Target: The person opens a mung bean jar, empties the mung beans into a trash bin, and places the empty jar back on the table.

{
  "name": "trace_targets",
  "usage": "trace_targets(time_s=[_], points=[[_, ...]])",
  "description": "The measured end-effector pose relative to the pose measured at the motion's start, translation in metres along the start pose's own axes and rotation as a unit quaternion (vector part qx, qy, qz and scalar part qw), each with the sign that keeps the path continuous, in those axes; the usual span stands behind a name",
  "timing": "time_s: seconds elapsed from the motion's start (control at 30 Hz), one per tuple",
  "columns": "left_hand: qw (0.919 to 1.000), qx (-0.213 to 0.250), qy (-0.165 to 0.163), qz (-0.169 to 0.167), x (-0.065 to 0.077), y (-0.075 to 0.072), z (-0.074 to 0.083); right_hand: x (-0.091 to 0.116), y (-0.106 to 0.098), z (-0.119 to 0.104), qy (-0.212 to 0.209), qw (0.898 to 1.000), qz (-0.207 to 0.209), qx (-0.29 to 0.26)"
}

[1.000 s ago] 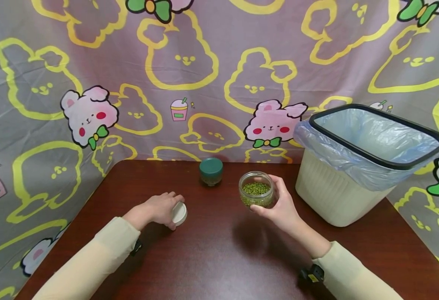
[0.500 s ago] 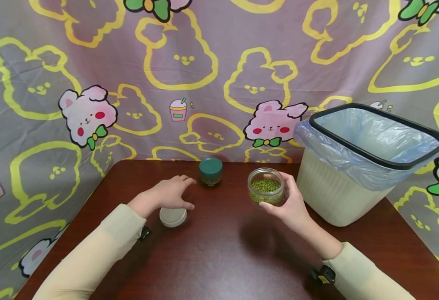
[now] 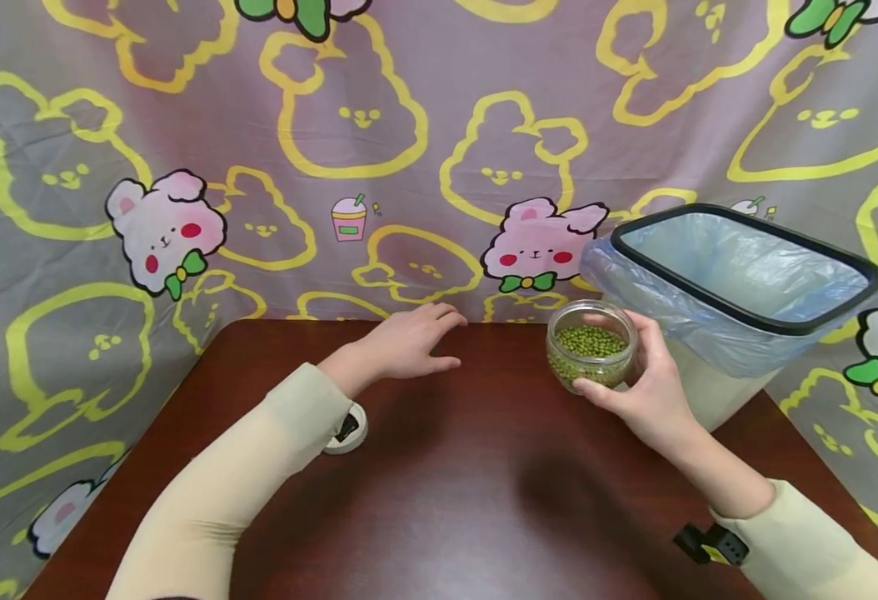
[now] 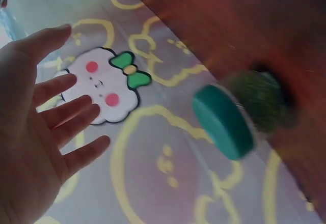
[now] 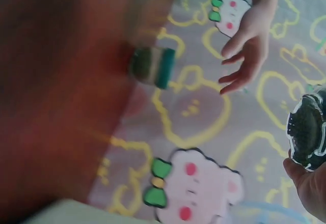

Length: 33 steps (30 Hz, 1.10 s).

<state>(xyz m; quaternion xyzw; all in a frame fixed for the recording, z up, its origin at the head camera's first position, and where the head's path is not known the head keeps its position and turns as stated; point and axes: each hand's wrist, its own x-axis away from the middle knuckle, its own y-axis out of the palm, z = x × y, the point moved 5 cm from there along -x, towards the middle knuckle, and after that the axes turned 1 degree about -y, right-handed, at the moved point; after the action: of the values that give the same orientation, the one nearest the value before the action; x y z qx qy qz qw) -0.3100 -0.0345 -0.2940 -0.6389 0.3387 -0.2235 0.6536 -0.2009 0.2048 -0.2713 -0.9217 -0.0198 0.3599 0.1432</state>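
Observation:
My right hand grips an open glass jar of small green beans, held above the table. Fingers spread and nothing in them, my left hand hovers over the back of the table. Behind that hand, the head view hides a second jar. The left wrist view shows its green lid and green contents, apart from the hand. It also stands, blurred, in the right wrist view, the green-lidded jar. A white round lid lies on the table, partly covered by my left wrist.
A pale bin with a black rim and a bluish plastic liner stands at the right, close to my right hand. The dark brown table ends at a patterned cloth hanging behind it.
My left hand has let go of the white lid and moved right and away, in front of the green-lidded jar. My right hand has carried the open jar right and up, towards the bin.

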Motion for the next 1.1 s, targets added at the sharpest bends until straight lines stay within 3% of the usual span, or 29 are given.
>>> trace_targets(time_s=[0.27,0.4,0.53,0.73,0.87,1.0,1.1], points=[[0.9965,-0.048,0.063,0.025,-0.045,-0.029,0.034,-0.017,-0.028,-0.036,-0.022,0.996,0.027,-0.078],[0.9944,-0.058,0.074,0.049,-0.069,-0.044,0.05,-0.026,-0.048,-0.049,-0.018,0.993,0.043,-0.104],[0.9944,-0.055,0.073,0.054,-0.091,-0.052,0.069,-0.034,-0.071,-0.056,0.011,0.994,0.07,-0.088],[0.9944,-0.033,0.089,0.047,-0.12,-0.051,0.109,-0.047,-0.107,-0.056,0.047,0.989,0.127,-0.065],[0.9934,-0.031,0.088,0.066,-0.137,-0.054,0.13,-0.056,-0.132,-0.052,0.052,0.985,0.164,-0.034],[0.9918,-0.046,0.098,0.068,-0.15,-0.053,0.146,-0.067,-0.156,-0.048,0.06,0.98,0.169,0.085],[0.9914,-0.044,0.104,0.067,-0.154,-0.05,0.154,-0.072,-0.172,-0.044,0.08,0.968,0.16,0.177]])
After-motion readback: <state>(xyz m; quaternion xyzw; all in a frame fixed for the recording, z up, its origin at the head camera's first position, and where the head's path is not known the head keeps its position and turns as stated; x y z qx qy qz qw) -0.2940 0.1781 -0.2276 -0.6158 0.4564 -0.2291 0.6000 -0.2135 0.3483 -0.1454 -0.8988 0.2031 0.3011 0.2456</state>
